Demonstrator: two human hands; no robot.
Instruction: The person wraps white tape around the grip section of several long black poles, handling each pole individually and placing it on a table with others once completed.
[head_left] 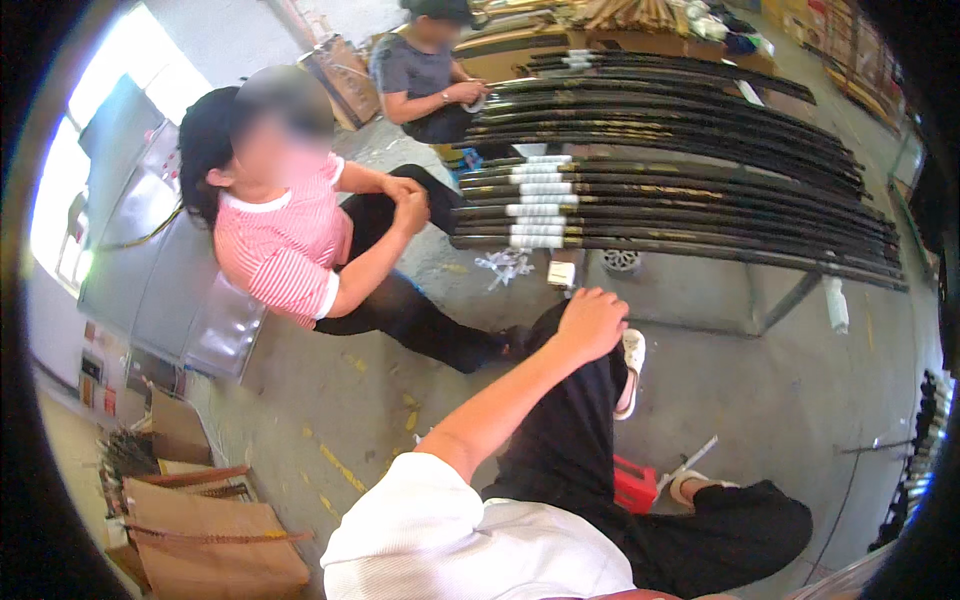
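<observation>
My left hand (593,322) rests on my bent knee in black trousers (555,420), its fingers draped loosely over it with no object visible in them. Just beyond it stands a rack (790,305) with rows of long, thin dark rods (720,200) lying across. White wrappings (540,205) band several rods near their left ends. A small white box (561,273) is below the rods, close to my fingers. My right hand is out of the picture.
A person in a striped shirt (290,235) sits at the left, hands together. Another person (425,80) works behind the rods. White scraps (505,265) litter the floor. A red plastic object (635,485) is by my legs; flattened cardboard (215,535) leans lower left.
</observation>
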